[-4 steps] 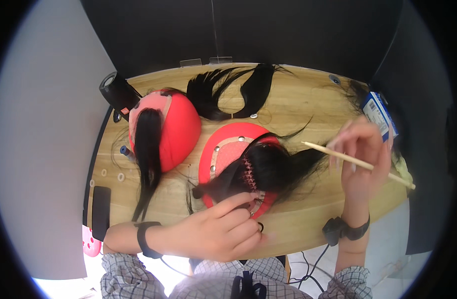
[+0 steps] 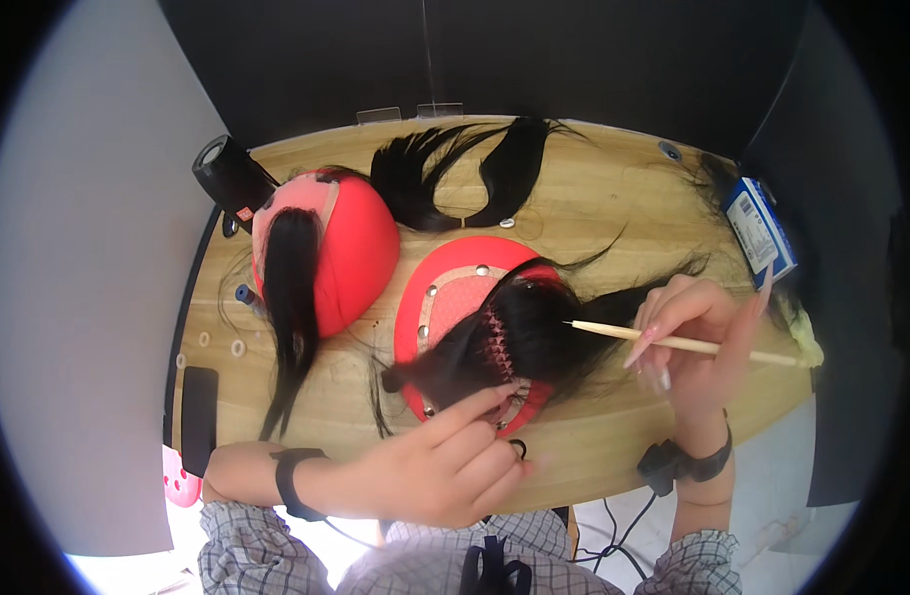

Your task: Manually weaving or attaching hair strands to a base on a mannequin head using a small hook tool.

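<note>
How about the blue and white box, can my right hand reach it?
Probably yes: your right hand is near the box, with nothing visible between, though that hand holds a pale stick.

This looks like a wig workshop booth: a red head form (image 2: 364,260) at centre left and a pinned red dome (image 2: 445,260) at centre both carry dark hair, with a loose hank (image 2: 519,174) at upper centre. A grey partition (image 2: 108,248) at left and a black backboard (image 2: 594,59) at top enclose the wooden tabletop (image 2: 613,183).
</note>
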A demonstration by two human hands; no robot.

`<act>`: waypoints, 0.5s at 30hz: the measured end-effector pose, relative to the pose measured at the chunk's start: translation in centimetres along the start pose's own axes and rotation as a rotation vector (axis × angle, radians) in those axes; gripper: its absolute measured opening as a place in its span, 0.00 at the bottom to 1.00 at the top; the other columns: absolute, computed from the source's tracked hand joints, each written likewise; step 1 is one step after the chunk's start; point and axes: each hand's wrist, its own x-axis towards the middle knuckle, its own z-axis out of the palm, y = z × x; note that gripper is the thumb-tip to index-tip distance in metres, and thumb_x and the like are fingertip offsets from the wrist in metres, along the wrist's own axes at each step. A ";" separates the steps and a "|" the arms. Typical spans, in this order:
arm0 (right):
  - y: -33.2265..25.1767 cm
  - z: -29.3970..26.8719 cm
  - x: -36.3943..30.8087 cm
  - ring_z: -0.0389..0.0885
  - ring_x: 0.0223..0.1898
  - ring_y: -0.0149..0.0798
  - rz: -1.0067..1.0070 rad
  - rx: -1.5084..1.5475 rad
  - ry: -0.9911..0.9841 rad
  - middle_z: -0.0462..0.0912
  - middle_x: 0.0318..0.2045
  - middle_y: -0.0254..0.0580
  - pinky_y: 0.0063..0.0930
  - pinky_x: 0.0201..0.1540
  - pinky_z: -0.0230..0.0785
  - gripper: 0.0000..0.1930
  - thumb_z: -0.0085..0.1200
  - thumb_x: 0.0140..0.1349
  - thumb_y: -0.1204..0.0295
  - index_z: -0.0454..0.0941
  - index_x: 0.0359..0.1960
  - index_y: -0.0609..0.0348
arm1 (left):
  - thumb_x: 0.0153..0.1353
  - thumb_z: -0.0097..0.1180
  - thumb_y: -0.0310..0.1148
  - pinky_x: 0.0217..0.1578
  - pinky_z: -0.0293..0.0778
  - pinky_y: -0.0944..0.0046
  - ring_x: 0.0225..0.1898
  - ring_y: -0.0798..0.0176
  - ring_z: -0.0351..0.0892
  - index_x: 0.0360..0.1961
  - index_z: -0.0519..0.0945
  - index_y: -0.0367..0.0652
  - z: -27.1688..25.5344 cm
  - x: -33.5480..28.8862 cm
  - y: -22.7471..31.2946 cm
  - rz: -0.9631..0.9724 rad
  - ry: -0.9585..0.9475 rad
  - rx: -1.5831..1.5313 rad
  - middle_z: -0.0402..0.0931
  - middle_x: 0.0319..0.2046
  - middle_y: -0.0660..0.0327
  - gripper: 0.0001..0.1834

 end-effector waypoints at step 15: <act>2.3 0.5 -1.5 0.70 0.20 0.32 -0.080 -0.075 -0.031 0.75 0.20 0.43 0.23 0.24 0.62 0.39 0.19 0.74 0.44 0.79 0.31 0.63 | 0.56 0.66 0.33 0.51 0.83 0.54 0.22 0.66 0.72 0.17 0.71 0.38 -0.5 0.3 0.7 -0.065 -0.092 0.081 0.63 0.17 0.64 0.18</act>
